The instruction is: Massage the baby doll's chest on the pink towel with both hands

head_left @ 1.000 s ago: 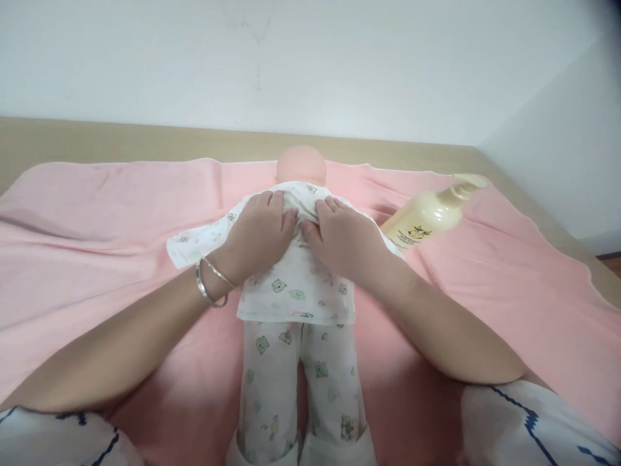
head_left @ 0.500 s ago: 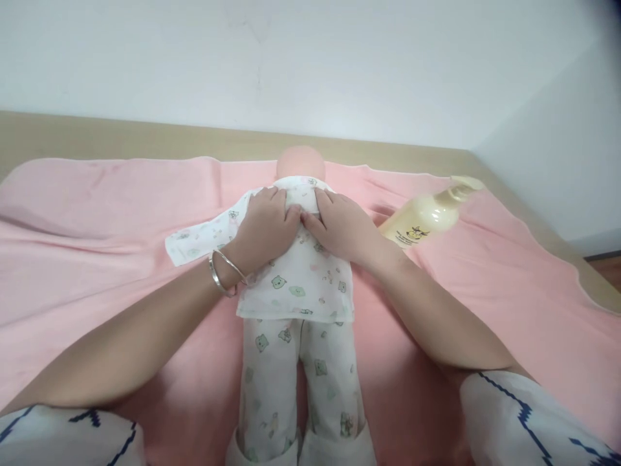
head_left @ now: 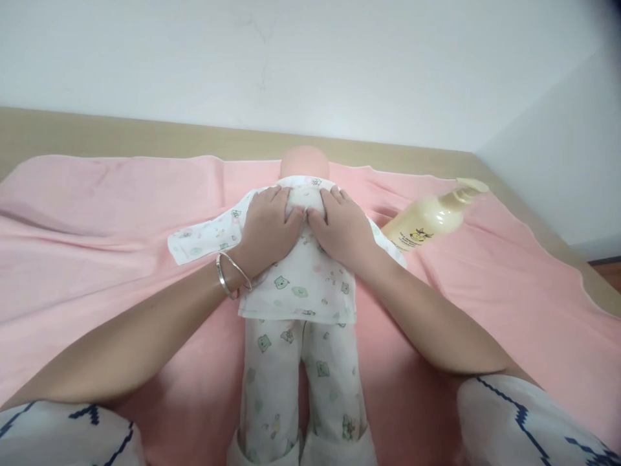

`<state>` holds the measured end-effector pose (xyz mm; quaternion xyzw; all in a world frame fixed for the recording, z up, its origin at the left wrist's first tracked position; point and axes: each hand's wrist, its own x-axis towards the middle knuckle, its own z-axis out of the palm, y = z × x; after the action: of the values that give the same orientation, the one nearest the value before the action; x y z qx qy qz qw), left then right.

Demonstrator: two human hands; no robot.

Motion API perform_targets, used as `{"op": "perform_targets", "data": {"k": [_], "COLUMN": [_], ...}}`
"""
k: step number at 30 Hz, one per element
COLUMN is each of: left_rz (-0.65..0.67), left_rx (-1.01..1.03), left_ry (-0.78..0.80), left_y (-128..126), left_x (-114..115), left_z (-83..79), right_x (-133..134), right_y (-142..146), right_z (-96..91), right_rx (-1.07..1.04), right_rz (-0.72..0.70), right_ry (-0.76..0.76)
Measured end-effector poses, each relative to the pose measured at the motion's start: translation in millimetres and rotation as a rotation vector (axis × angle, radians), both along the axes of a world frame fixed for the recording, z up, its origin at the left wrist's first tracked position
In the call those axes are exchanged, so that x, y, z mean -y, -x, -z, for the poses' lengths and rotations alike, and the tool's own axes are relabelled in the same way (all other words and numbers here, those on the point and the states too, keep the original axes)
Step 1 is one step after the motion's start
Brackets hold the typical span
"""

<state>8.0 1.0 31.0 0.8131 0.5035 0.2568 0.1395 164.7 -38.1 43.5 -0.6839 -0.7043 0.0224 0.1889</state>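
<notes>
A baby doll (head_left: 305, 163) lies face down in a white shirt (head_left: 298, 294) and matching trousers (head_left: 274, 382) printed with small green animals. Flat on the left side of its upper back rests my left hand (head_left: 272, 223), a silver bangle (head_left: 228, 275) at the wrist. My right hand (head_left: 345, 230) lies on the right side of the upper back, fingers toward the shoulder. Both thumbs point inward and nearly meet at the middle of the back. Neither hand grips anything. The left sleeve (head_left: 204, 241) stretches out sideways; my right wrist partly covers the other sleeve (head_left: 391, 249).
A pale yellow pump bottle (head_left: 429, 220) lies tilted to the right of the doll. Beneath everything spreads a wrinkled pink blanket (head_left: 97, 213). Past it the wooden table edge (head_left: 145, 133) meets a white wall (head_left: 310, 71).
The whole view shifts slightly. My right hand has moved a little away from my left thumb, and more of the doll's right sleeve shows beside my wrist.
</notes>
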Motion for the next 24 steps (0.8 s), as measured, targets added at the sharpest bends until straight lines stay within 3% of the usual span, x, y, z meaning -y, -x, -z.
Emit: {"op": "perform_targets", "data": {"k": [6, 11, 17, 24], "left_rz": [-0.01, -0.006, 0.121, 0.116], "left_rx": [0.039, -0.001, -0.175, -0.171], "left_ry": [0.003, 0.005, -0.1, -0.105], "left_y": [0, 0, 9, 10], "left_x": [0, 0, -3, -4], "left_z": [3.0, 0.0, -6.7, -4.9], "right_x": [-6, -4, -5, -3], "right_y": [-4, -1, -1, -7], "right_z": [11.6, 5.9, 1.3, -16.7], "right_rx": [0.004, 0.0, 0.036, 0.078], "right_rz": [-0.022, -0.022, -0.017, -0.122], "right_ry": [-0.023, -0.017, 0.018, 0.149]}}
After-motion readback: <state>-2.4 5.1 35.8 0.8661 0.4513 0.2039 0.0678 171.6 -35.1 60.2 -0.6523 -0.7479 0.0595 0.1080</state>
